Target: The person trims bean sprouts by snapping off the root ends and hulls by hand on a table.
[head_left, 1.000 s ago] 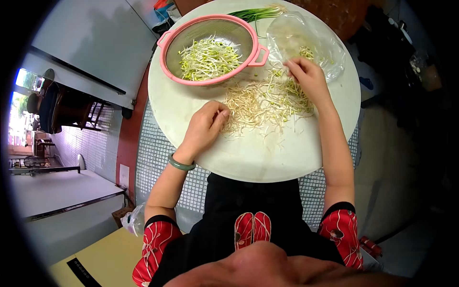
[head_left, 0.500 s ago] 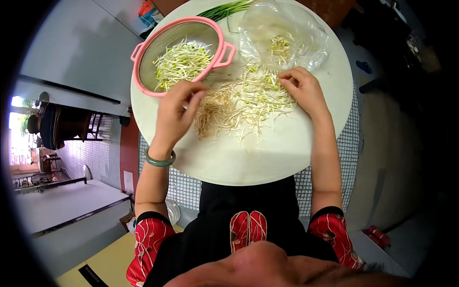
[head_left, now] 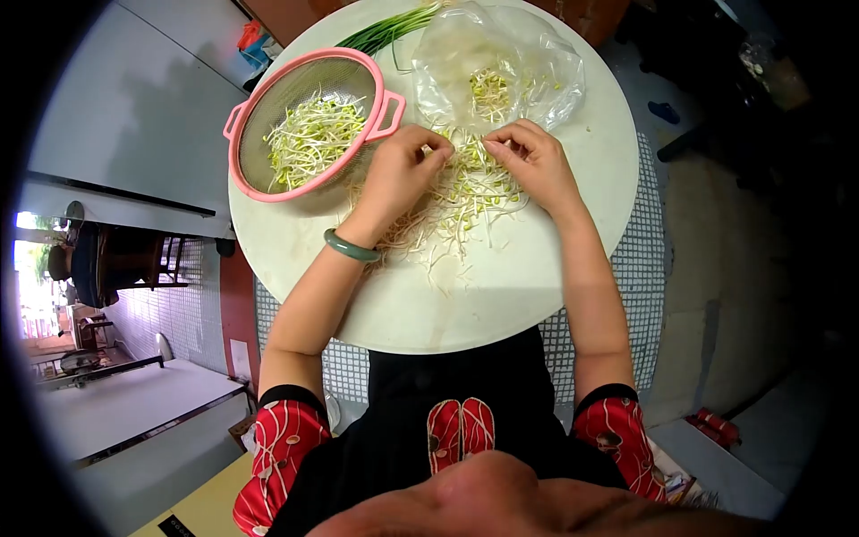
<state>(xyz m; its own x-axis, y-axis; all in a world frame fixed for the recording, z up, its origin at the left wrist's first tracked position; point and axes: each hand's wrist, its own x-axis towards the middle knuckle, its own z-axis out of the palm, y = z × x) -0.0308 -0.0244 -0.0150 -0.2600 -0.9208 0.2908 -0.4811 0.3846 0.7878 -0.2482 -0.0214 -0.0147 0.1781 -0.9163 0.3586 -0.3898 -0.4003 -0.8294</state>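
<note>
Over a pile of bean sprouts (head_left: 479, 192), pale stems with yellow-green heads, my two hands are close together. My right hand (head_left: 535, 166) pinches a bean sprout between thumb and fingertips at the pile's upper edge. Opposite it, my left hand (head_left: 404, 174), with a green bangle on the wrist, has thumb and forefinger pinched; what is between them is too small to make out. Thin brownish root ends (head_left: 398, 234) lie under and beside my left hand, partly hidden by it. Left of my hands, a pink-rimmed mesh strainer (head_left: 380, 85) holds more sprouts.
A clear plastic bag (head_left: 559, 85) with some sprouts inside lies beyond my hands. Green scallions or chives (head_left: 380, 34) lie at the back of the round white table (head_left: 429, 322). The strainer's handle (head_left: 390, 115) juts toward my left hand.
My left hand has moved right, from beside the strainer and over the root ends to the sprout pile, near my right hand. The view has shifted slightly.
</note>
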